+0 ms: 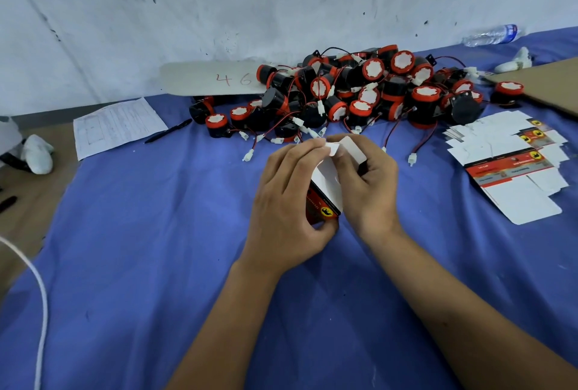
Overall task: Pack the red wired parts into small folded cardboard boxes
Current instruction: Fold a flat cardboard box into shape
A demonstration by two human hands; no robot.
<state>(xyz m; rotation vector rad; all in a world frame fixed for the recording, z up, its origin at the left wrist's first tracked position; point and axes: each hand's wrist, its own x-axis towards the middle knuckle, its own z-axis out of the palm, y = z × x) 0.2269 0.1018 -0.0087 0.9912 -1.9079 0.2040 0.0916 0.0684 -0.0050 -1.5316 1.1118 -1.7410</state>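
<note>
A small cardboard box (327, 192), white inside with a red and black printed face, stands between both hands over the blue cloth. My left hand (287, 202) grips its lower end, thumb under the printed side. My right hand (369, 183) holds the other side, its fingers curled over the white top flaps. Whether a part is inside the box is hidden. A heap of red and black wired parts (353, 92) with white connectors lies just beyond the hands, against the wall.
A stack of flat unfolded boxes (513, 167) lies at the right. A paper form (119, 125) and a pen (169, 135) are at the left, a white glove (37, 153) further left. A water bottle (491, 35) and a cardboard sheet (544, 83) sit at the far right.
</note>
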